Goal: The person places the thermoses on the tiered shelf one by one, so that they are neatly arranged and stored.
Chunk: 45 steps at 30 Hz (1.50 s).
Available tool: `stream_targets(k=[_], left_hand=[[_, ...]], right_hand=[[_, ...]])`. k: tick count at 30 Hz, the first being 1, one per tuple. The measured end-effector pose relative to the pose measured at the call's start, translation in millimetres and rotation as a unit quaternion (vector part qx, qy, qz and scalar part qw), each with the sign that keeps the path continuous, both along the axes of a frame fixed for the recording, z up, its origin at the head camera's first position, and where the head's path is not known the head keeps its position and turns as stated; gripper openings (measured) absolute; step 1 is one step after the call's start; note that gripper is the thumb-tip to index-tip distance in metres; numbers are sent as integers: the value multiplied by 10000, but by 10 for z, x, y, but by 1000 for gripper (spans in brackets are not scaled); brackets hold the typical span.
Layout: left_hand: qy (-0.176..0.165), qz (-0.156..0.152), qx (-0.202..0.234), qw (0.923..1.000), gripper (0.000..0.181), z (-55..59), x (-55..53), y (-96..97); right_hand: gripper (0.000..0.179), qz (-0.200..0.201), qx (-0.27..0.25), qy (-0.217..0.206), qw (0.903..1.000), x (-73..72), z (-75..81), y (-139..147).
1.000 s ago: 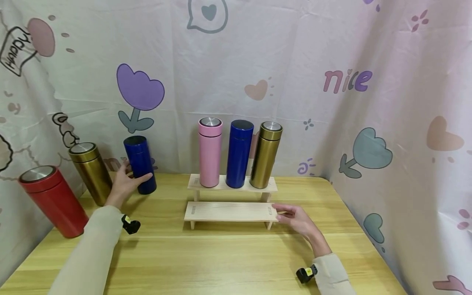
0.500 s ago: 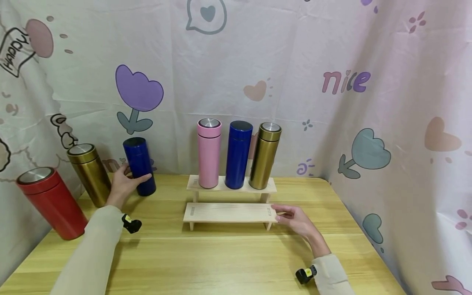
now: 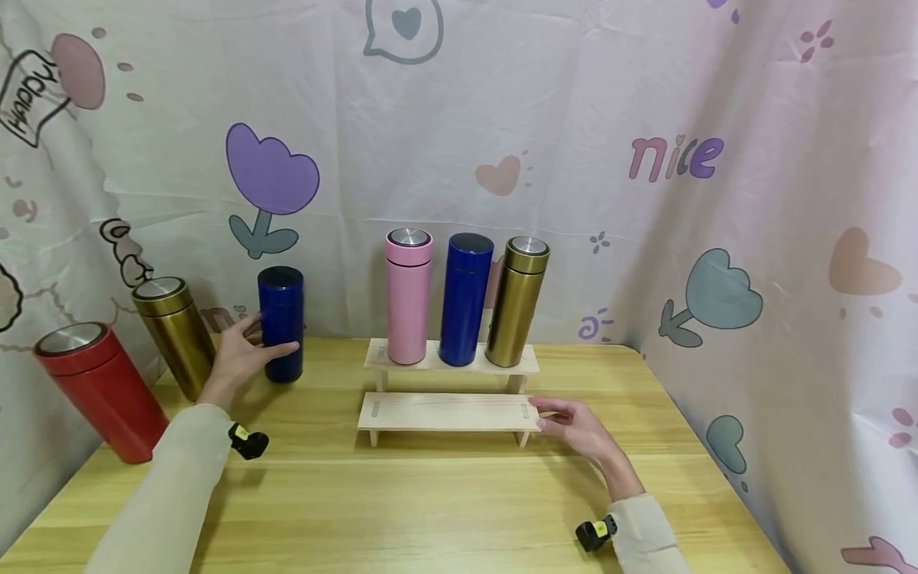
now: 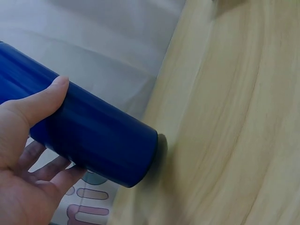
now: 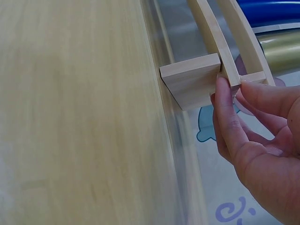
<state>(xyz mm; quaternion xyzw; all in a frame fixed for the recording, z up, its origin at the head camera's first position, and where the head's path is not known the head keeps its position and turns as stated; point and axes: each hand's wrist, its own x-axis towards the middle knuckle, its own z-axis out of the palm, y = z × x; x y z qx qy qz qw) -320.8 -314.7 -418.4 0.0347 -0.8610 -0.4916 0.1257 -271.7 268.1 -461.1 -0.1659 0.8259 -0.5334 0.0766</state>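
Observation:
My left hand (image 3: 240,357) grips a blue thermos bottle (image 3: 282,299) by its lower half, thumb on the near side. In the left wrist view the blue bottle (image 4: 105,133) has its base close over the table, a dark shadow beside it. My right hand (image 3: 577,429) pinches the right end of the lower shelf of a two-step wooden rack (image 3: 445,411). Thumb and fingers meet at the board's corner in the right wrist view (image 5: 262,136). On the rack's upper step stand a pink bottle (image 3: 408,303), another blue bottle (image 3: 464,307) and a gold bottle (image 3: 516,311).
Left of my left hand stand a second gold bottle (image 3: 175,339) and a wider red bottle (image 3: 107,395), near the table's left edge. A printed cloth (image 3: 574,96) hangs behind and along the sides of the wooden table (image 3: 402,510).
The blue bottle in my left hand has gone from leaning left to standing about upright, its top shifting right. My right hand keeps its place on the rack.

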Motion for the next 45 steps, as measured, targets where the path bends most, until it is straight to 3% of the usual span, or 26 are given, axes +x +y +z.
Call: stream_targets(k=[11,25,45], left_hand=[[103,-87,-164,9998,105,87,153,61],[351,-156,-56,9992,98,242,374,194],[269,-356,65,9990,103,480,599,409]], right_hand=[[46,42,7,30,10000,0,16,10],[46,3,-31,40,10000,-3,-6,2],[44,-24,-9,9,10000,1,-8,1]])
